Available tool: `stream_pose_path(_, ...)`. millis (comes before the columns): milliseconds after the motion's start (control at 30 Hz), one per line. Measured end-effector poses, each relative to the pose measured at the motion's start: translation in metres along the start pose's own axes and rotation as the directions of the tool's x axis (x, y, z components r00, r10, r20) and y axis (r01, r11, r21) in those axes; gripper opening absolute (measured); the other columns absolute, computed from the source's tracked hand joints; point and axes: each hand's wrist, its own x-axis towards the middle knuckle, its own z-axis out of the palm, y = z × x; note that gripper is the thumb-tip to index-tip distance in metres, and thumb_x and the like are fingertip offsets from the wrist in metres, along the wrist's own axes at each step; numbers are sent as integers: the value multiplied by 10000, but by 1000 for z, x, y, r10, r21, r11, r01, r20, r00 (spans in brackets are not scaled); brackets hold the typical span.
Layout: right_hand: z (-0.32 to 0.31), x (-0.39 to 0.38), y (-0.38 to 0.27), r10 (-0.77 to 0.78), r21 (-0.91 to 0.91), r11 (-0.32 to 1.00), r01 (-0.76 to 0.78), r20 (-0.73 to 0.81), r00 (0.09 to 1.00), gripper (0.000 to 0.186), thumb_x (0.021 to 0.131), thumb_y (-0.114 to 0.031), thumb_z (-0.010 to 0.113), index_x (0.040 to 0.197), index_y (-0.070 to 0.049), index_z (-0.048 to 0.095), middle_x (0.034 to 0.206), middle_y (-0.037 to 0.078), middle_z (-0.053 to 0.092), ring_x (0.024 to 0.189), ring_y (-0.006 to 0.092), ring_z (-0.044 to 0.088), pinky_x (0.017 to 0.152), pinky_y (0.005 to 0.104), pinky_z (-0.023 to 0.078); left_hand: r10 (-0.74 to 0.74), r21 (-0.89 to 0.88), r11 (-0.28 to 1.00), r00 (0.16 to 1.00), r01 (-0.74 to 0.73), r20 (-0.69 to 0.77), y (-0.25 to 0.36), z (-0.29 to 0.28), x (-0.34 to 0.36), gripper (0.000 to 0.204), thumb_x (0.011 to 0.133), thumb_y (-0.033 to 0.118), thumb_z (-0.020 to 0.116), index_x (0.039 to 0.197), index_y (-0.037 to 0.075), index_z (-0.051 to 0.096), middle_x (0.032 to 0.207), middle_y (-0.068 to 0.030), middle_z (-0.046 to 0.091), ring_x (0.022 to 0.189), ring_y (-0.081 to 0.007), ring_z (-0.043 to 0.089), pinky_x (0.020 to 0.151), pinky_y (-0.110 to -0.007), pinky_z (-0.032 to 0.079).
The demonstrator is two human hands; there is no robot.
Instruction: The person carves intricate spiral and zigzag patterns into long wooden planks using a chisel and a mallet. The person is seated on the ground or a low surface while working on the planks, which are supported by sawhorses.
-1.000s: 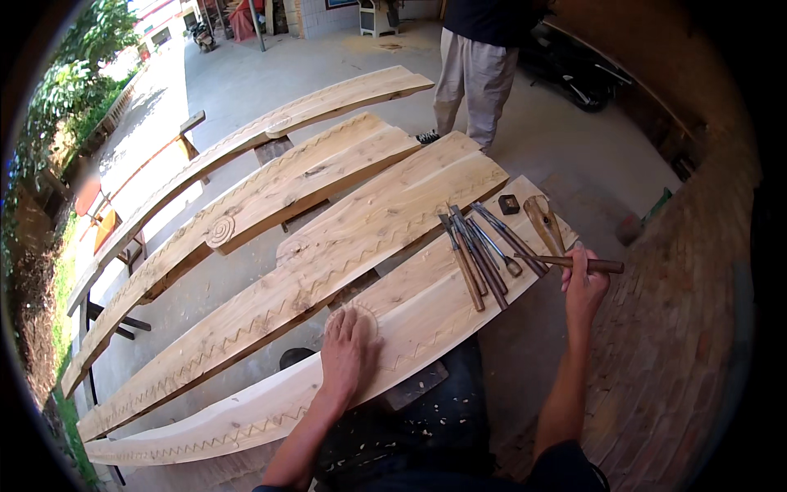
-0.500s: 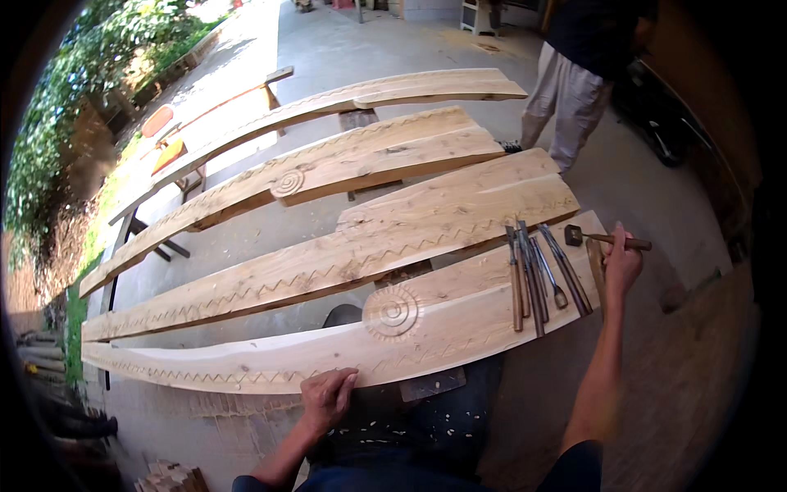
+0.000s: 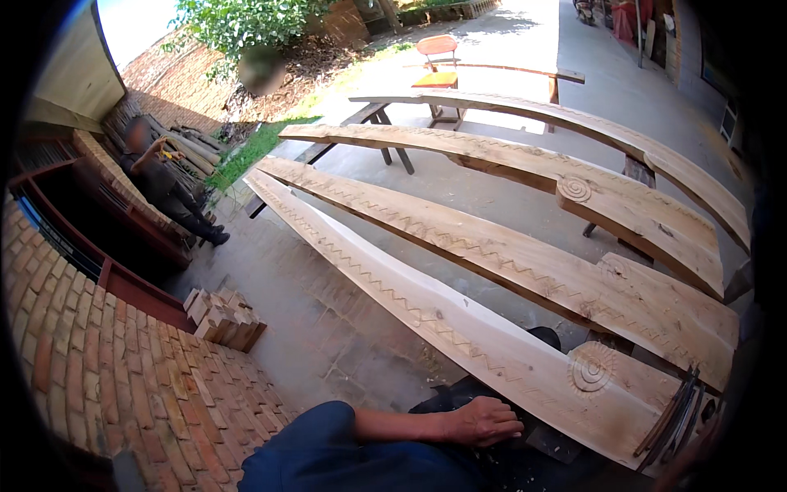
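My left hand (image 3: 484,422), fingers curled in with nothing visible in them, is just below the near edge of the front carved plank (image 3: 426,312), beside my dark-clothed leg. The plank has a zigzag groove and a round ringed carving (image 3: 592,367). Several long chisels (image 3: 668,422) lie on its right end. My right hand is barely in view, a blurred reddish patch (image 3: 684,463) at the lower right edge; its fingers and anything in them cannot be made out.
Three more carved planks (image 3: 492,254) rest on dark trestles (image 3: 393,139). A person (image 3: 164,180) stands by an open doorway at left, hands raised. A brick wall (image 3: 98,369), stacked blocks (image 3: 221,316), an orange chair (image 3: 434,78) and logs (image 3: 180,143) surround the work.
The view has swung left, bringing in the doorway and person there, while the other person left view. My left hand came off the ringed carving. My right hand, earlier holding a wooden-handled tool, slid nearly out of view.
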Motion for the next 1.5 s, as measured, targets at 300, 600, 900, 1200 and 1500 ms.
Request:
stream_pose_path(300,89,-80,-152,-50,167,985,-38,491,870,445,1148,-304,407,1372,23,609,1242,187,687,1122,309,663,989,408,524,-317,144,909,872,392,-373,-77,-47,18,96,887,155,786,936,98,726,701,-58,560,589,-252,623,514,-378,482)
stream_pose_path(600,107,-117,-218,-313,43,936,349,555,771,302,1073,-226,569,1188,-1,734,1198,203,742,1056,423,718,902,496,582,-302,165,908,877,384,-374,-79,-42,7,117,873,154,793,928,103,704,684,-37,520,584,-217,593,516,-362,468)
stream_pose_path(900,104,-116,-215,-400,126,907,402,557,728,313,1073,-238,567,1233,-2,696,1154,242,727,1036,443,701,878,520,566,-256,211,916,902,341,-348,-73,-40,-3,185,910,135,731,829,56,585,748,-93,505,674,-279,613,596,-415,503)
stream_pose_path(1200,84,-132,-219,-382,237,924,301,521,763,304,1044,-171,592,1284,8,650,1173,295,697,1080,476,673,907,530,539,-246,13,965,915,264,-321,-28,-9,-21,165,945,155,720,860,54,620,753,-111,572,703,-310,634,615,-426,513)
stream_pose_path(1500,42,-218,-251,-568,467,803,371,409,714,268,1015,-100,638,1248,32,658,1177,287,700,1081,472,677,896,527,571,-802,-119,587,555,801,-220,-100,-7,-129,301,997,327,649,1025,51,765,986,-186,753,916,-377,722,772,-470,573)
